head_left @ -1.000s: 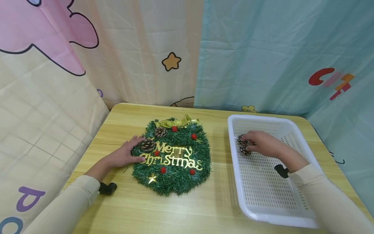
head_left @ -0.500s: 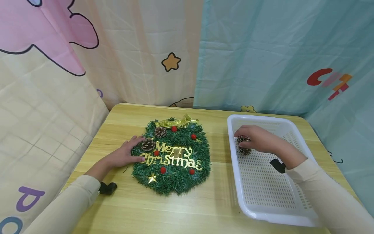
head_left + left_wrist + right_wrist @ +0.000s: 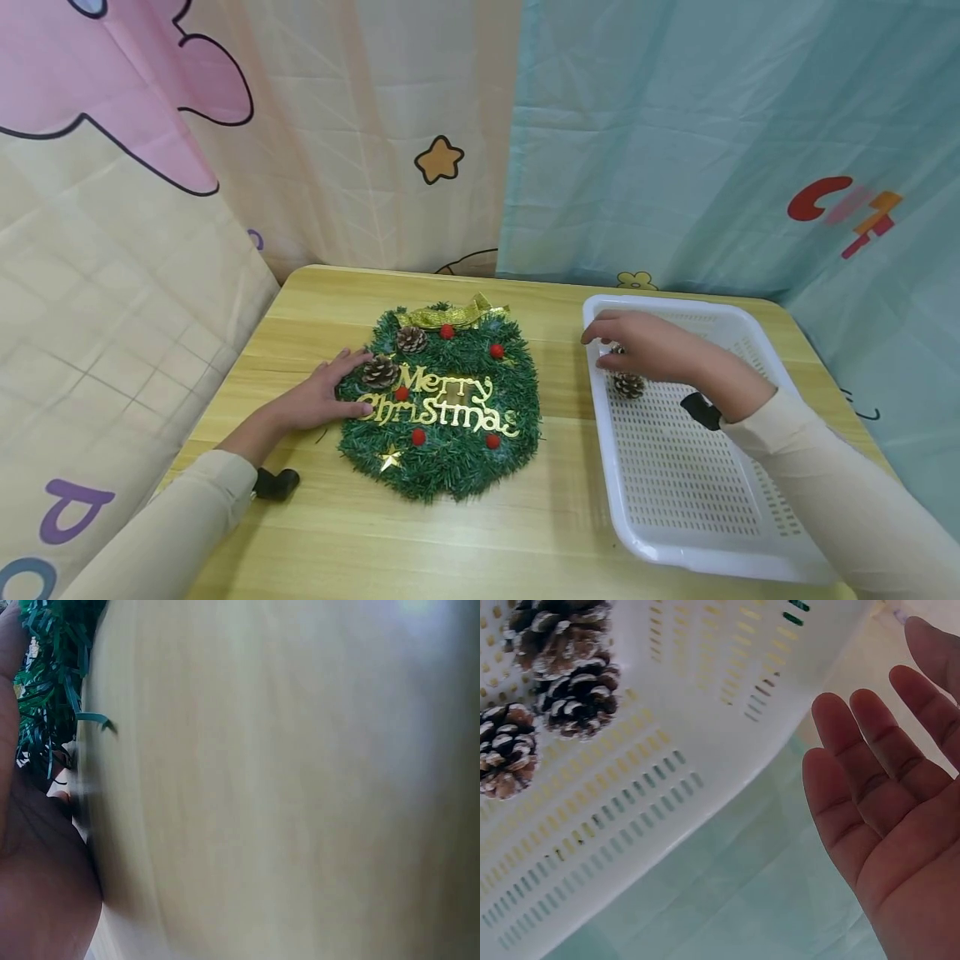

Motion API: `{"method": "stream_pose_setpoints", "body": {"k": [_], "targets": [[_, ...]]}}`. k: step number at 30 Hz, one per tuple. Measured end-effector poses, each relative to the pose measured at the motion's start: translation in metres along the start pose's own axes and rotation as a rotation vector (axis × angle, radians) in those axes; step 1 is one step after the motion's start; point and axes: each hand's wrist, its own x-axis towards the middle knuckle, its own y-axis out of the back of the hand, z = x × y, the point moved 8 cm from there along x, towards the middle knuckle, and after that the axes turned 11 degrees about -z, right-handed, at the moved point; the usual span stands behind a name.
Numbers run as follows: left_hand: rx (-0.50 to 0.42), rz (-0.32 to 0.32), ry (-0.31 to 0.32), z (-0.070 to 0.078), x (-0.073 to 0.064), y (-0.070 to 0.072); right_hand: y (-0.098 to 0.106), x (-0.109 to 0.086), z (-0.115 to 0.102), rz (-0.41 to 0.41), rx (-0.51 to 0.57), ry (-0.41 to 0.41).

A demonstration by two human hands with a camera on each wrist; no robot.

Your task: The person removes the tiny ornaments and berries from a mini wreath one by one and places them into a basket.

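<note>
A green tinsel wreath (image 3: 450, 471) lies flat on the table, bearing gold "Merry Christmas" lettering (image 3: 457, 412), red balls, a gold ribbon (image 3: 453, 315) and two pine cones (image 3: 380, 372). My left hand (image 3: 318, 396) rests at the wreath's left edge, fingers spread and thumb by the lettering. Above the left rim of a white plastic basket (image 3: 618, 508) is my right hand (image 3: 652, 346), its fingers loosely bent. In the right wrist view the palm holds nothing, and three pine cones (image 3: 577, 697) lie together in the basket; my hand partly covers them in the head view.
The wooden table (image 3: 480, 542) carries the wreath in the middle and the basket at the right. Printed curtains (image 3: 375, 125) hang close behind its back edge and along both sides.
My right hand has moved left and up from the pine cones in the basket to above its left rim, with its fingers loosened. The left hand and wreath stay still.
</note>
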Motion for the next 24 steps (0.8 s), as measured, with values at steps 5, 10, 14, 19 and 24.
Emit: {"method": "stream_pose_setpoints", "body": {"k": [5, 10, 14, 19, 24], "targets": [[-0.004, -0.003, 0.009, -0.001, -0.001, 0.0, 0.005, 0.013, -0.012, -0.007, -0.025, 0.011], [-0.007, -0.009, 0.013, -0.003, 0.0, -0.002, 0.005, 0.027, -0.024, -0.039, -0.048, 0.033], [-0.008, -0.007, 0.008, -0.004, 0.001, -0.002, 0.001, 0.038, -0.039, -0.066, -0.059, 0.073], [-0.007, -0.004, 0.007, -0.003, 0.001, -0.002, 0.0, 0.05, -0.057, -0.083, -0.069, 0.12], [-0.003, -0.001, 0.004, -0.004, 0.002, -0.001, 0.0, 0.061, -0.071, -0.077, -0.092, 0.164]]}}
